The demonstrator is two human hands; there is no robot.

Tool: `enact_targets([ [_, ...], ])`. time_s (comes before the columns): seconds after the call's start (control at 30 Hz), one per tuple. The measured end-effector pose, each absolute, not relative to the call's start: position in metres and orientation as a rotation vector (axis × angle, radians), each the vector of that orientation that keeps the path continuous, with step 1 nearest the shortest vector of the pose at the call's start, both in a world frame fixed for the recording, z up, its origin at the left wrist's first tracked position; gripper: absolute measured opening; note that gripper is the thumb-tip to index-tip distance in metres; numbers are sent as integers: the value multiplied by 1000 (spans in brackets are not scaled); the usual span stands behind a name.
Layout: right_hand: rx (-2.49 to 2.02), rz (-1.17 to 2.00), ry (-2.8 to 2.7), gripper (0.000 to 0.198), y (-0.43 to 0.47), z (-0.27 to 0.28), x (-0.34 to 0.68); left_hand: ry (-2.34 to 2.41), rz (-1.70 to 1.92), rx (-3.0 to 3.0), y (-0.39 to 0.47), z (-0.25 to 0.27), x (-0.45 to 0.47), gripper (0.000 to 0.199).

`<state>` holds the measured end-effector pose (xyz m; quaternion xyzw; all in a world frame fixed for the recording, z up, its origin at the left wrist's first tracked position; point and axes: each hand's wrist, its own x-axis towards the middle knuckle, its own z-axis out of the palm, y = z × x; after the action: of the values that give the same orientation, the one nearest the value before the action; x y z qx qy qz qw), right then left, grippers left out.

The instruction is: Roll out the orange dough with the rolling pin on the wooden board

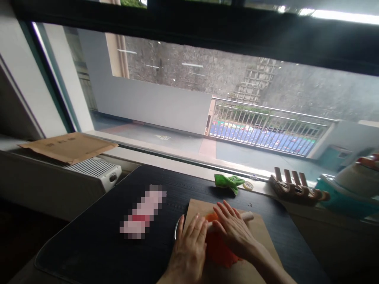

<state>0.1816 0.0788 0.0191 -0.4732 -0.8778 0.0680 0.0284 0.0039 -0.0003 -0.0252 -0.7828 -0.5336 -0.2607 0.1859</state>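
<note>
A pale rolling pin [247,216] lies across a flattened sheet of orange-red clay or dough [221,252]; the exact material I cannot tell. Beneath both is a brown board [263,232] on the black table. My left hand [191,240] rests flat with fingers stretched out at the pin's left end, hiding that end. Over the middle of the pin, my right hand [233,228] lies palm down, its fingers extended and slightly apart. A thin curved shiny edge [176,228] shows just left of my left hand; most of it is hidden.
On the black table [89,240] lies a pixelated pink item [143,215]. Behind the board are a green cloth [229,182] and a tape roll [248,185]. A slotted brown rack [291,185] and teal container [334,197] stand right. A brown envelope [71,148] lies left, by the window.
</note>
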Motion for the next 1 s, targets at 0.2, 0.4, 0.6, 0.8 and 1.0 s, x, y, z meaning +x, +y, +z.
enact_targets([
  [0.2, -1490, 103, -2712, 48, 118, 27, 148, -1641, -788, -2095, 17, -21, -9, 41],
  [0.4, -1460, 95, -2729, 39, 160, 33, 100, -1871, -954, -1999, 30, -6, -24, 31],
  [0.6, -1372, 179, -2744, 52, 106, 16, 163, -1698, -949, -2243, -5, -11, -15, 41],
  [0.8, -1465, 195, -2761, 49, 116, 21, 144, -1809, -1148, -2129, -3, -13, -18, 32],
  [1.0, -1516, 233, -2674, 53, 160, 27, 81, -1928, -990, -1997, -3, -10, -34, 34],
])
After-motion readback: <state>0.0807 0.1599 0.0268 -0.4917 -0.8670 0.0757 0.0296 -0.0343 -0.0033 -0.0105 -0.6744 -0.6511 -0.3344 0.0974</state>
